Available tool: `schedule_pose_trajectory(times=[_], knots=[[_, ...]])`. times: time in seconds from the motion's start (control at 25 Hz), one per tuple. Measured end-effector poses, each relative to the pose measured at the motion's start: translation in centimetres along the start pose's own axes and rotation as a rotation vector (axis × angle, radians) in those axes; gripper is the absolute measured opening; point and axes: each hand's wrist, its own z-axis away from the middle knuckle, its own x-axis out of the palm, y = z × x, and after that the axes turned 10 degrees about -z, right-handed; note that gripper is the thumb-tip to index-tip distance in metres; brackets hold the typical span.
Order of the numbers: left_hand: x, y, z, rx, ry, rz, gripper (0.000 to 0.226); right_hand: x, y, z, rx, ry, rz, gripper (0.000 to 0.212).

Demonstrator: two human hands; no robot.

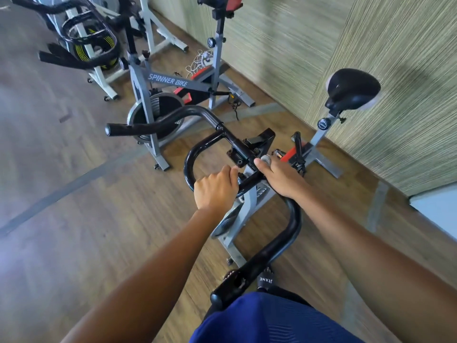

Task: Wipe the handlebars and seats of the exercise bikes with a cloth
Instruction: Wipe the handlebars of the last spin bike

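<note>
Grip: left hand (215,189) curled round handlebar (294,219) | right hand (282,178) resting on it

You had glossy black metal handlebars (294,219) with a matt, foam-looking grip (128,128), on a matt grey painted metal frame (249,201). The seat (353,89) looked smooth, slightly shiny black. The floor (99,219) was low-sheen wood-grain plank, the wall (321,45) rough and woven-textured, and your shorts (267,323) blue cloth.

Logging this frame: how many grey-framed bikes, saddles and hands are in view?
Grey-framed bikes: 2, near bike and SPINNER BIKE
Saddles: 2, black saddle and red-and-black saddle
Hands: 2, left hand gripping the handlebar, and right hand
Total: 6
</note>
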Motion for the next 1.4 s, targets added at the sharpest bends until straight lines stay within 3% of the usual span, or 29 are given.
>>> schedule_pose_trajectory(times=[0.2,0.4,0.52,0.56,0.72,0.88,0.96,1.08,1.2,1.28,1.4], knots=[[0.0,-0.2,0.2,0.026,-0.005,-0.032,0.051,-0.6,0.6,0.1,0.014,-0.018,-0.049,0.044],[0.1,-0.3,0.1,0.04,-0.04,-0.029,0.059,-2.8,4.9,2.1,0.225,0.236,-0.257,0.067],[0.0,-0.4,0.0,0.059,-0.078,-0.014,0.061,-0.2,5.2,6.4,0.36,0.167,-0.463,0.05],[-0.1,-0.4,0.0,0.067,-0.085,-0.006,0.06,1.5,4.6,7.8,0.388,0.203,-0.578,0.042],[-0.2,-0.4,-0.1,0.082,-0.09,-0.002,0.061,8.4,3.6,10.6,0.572,0.707,-1.038,0.04],[0.0,-0.6,0.2,0.063,-0.057,0.065,0.063,10.6,1.9,12.2,0.674,0.729,-1.307,0.034],[-0.1,-0.9,0.3,0.072,-0.005,0.195,0.052,9.4,1.3,13.2,0.673,0.692,-1.432,0.023],[-0.9,-0.4,0.3,0.086,0.089,0.496,0.024,6.8,1.7,14.9,0.628,0.723,-1.424,0.026],[-2.7,2.8,0.7,0.298,0.164,0.63,0.016,3.7,1.9,16.9,0.498,0.79,-1.49,0.025],[-4.6,5.8,1.5,0.465,0.081,0.737,0.016,1.6,2.5,17.8,0.394,0.824,-1.556,0.016],[-7.4,11.1,3.3,0.626,-0.216,0.822,0.016,-2.0,2.9,18.6,0.191,0.874,-1.59,0.01]])
